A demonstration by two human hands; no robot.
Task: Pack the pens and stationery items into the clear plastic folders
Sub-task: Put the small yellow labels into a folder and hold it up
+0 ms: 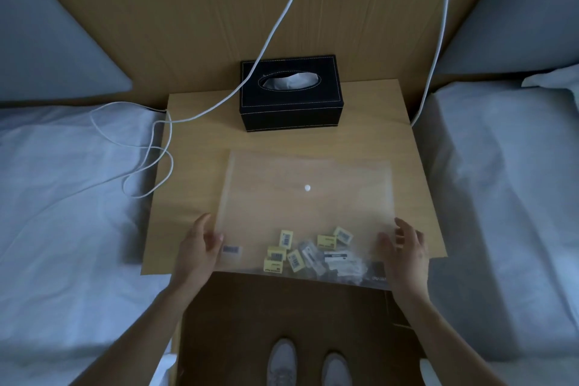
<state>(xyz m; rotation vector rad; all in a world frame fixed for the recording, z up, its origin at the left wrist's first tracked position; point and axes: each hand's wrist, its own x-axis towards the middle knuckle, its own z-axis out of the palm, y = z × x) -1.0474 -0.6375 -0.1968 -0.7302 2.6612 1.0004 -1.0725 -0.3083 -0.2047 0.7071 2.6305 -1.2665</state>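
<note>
A clear plastic folder (307,207) with a white snap button lies on the wooden bedside table (200,141), its near edge hanging over the table's front. Inside it, along the near edge, sit several small yellow and grey stationery packs (308,252) with barcode labels. My left hand (197,247) holds the folder's near left corner, thumb on top. My right hand (404,247) grips the near right corner, fingers curled over the plastic. No pens are visible.
A black tissue box (289,92) stands at the back of the table. White charging cables (156,147) run from wall sockets onto the left bed and down the right side. Beds with white sheets flank the table. My shoes show on the floor below.
</note>
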